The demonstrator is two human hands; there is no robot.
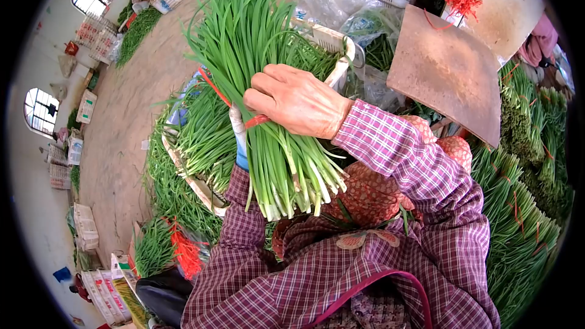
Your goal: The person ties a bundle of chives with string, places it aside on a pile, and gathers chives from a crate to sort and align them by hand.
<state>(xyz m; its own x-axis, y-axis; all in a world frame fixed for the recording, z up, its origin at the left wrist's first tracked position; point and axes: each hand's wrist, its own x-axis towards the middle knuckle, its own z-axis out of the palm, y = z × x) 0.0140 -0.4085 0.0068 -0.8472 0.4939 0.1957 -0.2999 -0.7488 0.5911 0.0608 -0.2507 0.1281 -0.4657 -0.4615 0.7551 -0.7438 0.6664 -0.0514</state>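
Toward the checked jacket, the green bunch is pointed lengthwise, white ends first, gripped between the left hand and the right hand on top.

Bunch of long greens: flat, thin leaves, bright green, fading to pale, near-white butt ends. Held slantwise off the ground; leaf tips fan loosely at the far end, butts point back toward the body, ends uneven. Red tie crosses its middle, one length trailing up the left edge. Left hand, mostly hidden, supports the left side, white-covered digit showing. Right hand, bare, curls over the top beside the tie.
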